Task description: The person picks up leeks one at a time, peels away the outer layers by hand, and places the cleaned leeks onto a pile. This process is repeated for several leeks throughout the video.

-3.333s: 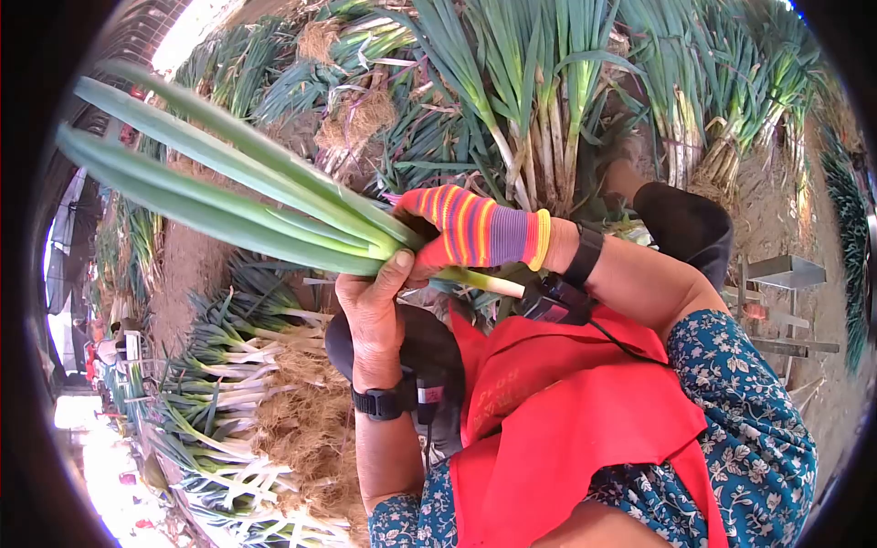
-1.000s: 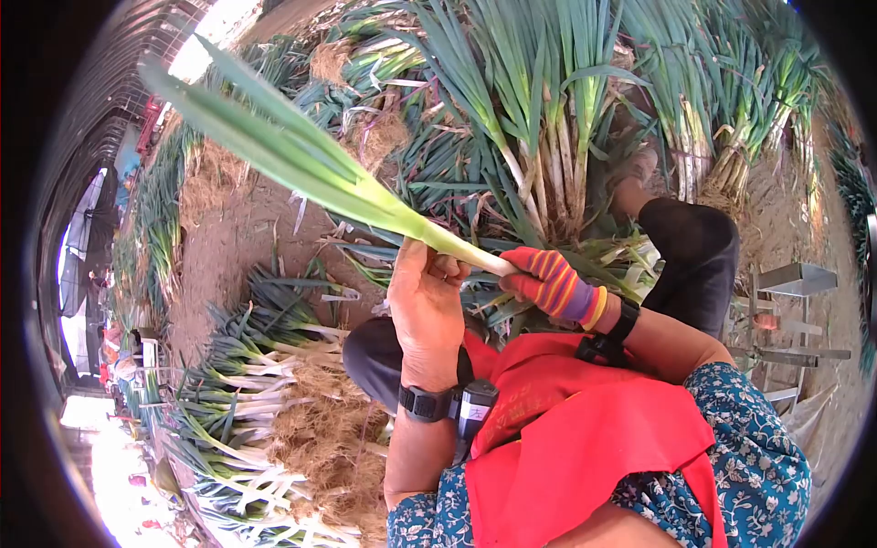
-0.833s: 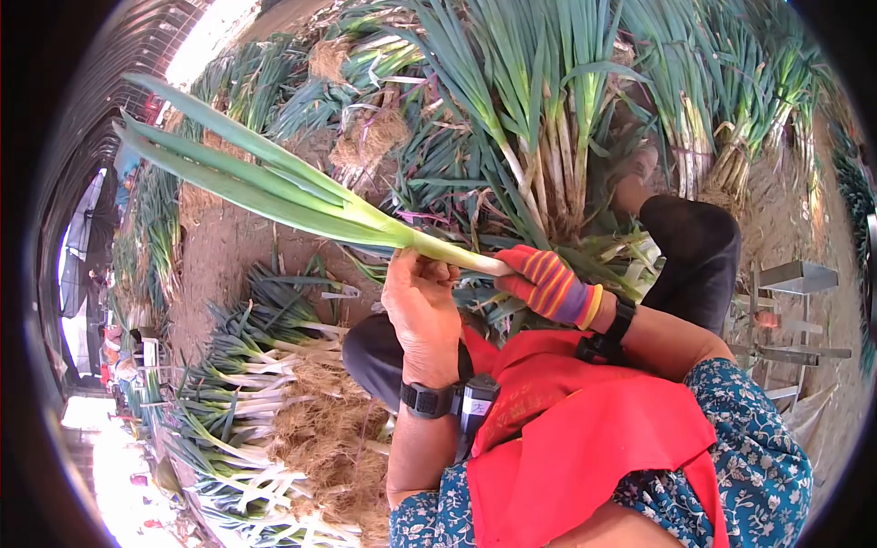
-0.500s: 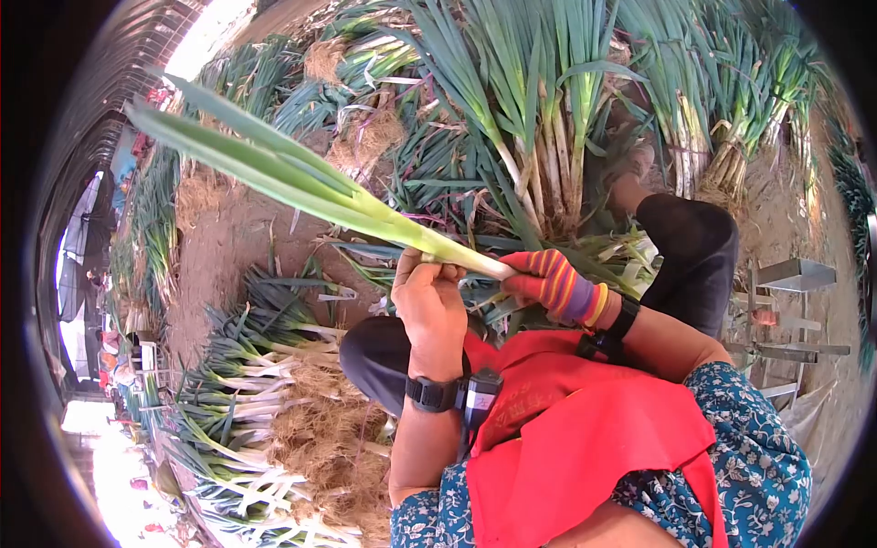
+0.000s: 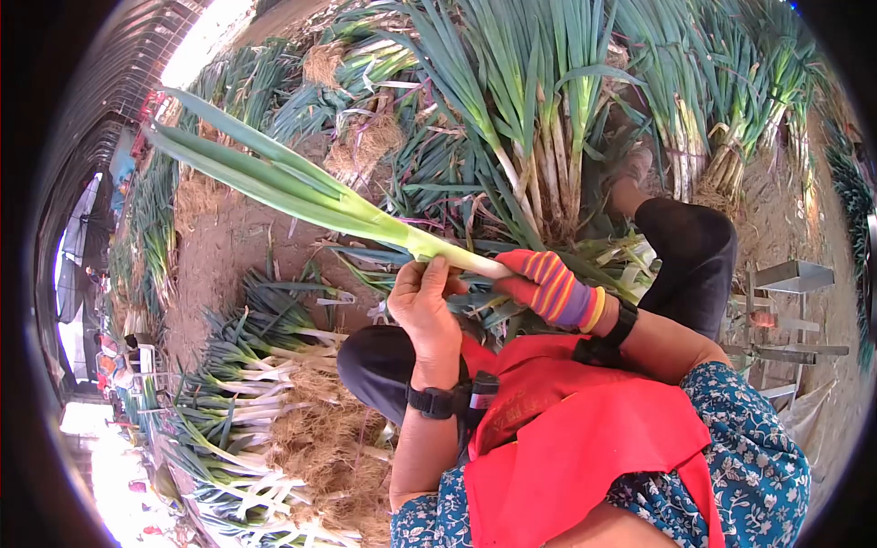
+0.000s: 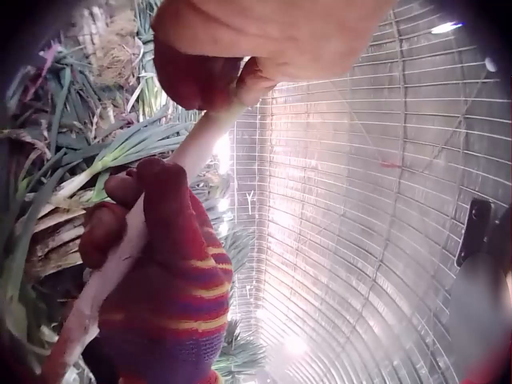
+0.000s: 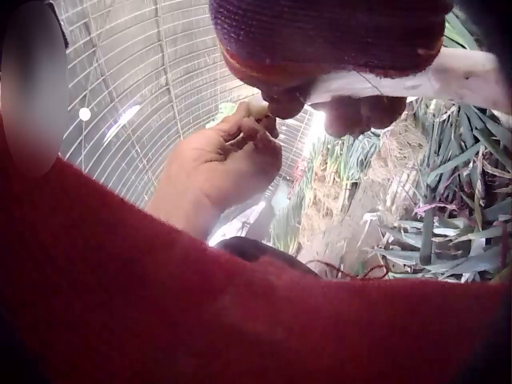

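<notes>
A single leek (image 5: 347, 205) is held slantwise in front of the lap, its green leaves fanning to the upper left. My bare left hand (image 5: 425, 310) pinches the shaft just below the leaves, thumb on top. On the pale lower shaft, my right hand (image 5: 555, 290), in a striped glove with bare fingertips, grips with curled fingers. The left wrist view shows the white shaft (image 6: 120, 264) running through the gloved fingers toward its lower end. In the right wrist view, the left hand (image 7: 220, 168) shows beyond the glove (image 7: 328, 40).
Rooted leeks (image 5: 265, 374) lie in a pile at the left knee. Upright bunches (image 5: 548, 119) stand in front, with more bundles (image 5: 685, 110) at the right. Loose stripped leaves (image 5: 630, 265) lie between the legs. A metal stand (image 5: 795, 276) is at the right.
Earlier both hands were together near the leaf base; the right hand has since shifted down to the white shaft. Over the last half second, the left thumb has come onto the top.
</notes>
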A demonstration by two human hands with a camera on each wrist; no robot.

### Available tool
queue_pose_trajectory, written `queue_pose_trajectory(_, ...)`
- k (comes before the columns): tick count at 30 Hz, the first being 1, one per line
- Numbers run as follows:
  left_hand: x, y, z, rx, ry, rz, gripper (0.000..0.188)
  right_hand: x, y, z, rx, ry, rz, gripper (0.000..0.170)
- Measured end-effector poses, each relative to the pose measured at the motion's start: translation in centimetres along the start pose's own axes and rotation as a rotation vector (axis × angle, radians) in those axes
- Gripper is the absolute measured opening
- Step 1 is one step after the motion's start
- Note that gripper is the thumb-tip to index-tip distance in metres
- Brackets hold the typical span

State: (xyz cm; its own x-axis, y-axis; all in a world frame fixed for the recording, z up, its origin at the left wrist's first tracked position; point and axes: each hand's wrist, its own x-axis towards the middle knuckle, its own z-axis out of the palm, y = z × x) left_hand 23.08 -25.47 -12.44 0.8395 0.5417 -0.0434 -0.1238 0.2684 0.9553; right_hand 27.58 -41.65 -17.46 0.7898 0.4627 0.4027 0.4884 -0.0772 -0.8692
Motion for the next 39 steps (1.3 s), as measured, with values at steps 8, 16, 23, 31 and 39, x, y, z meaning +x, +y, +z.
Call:
queue_pose_trajectory(8,0.0,2.0,-0.4,-0.159,-0.273,-0.200,0.014,1.6,-6.2,-3.6,0.648,-0.351,0.708,0.026)
queue_pose_trajectory(16,-0.7,-3.4,0.5,0.187,-0.326,-0.459,0.018,1.1,-2.6,-2.9,0.102,-0.119,-0.119,0.034)
queue_pose_trajectory(23,-1.8,1.1,-1.0,0.172,-0.379,-0.075,0.042,1.8,-2.3,-4.0,-0.379,0.013,-0.196,0.039)
queue_pose_trajectory(31,-0.3,4.4,-1.6,-0.118,-0.366,-0.094,0.021,3.2,-3.3,-2.2,0.506,-0.095,0.273,0.071)
queue_pose_trajectory(39,-0.3,5.8,-3.5,-0.033,-0.308,-0.080,0.024,4.0,-0.6,-4.6,-0.234,-0.423,-0.549,0.019)
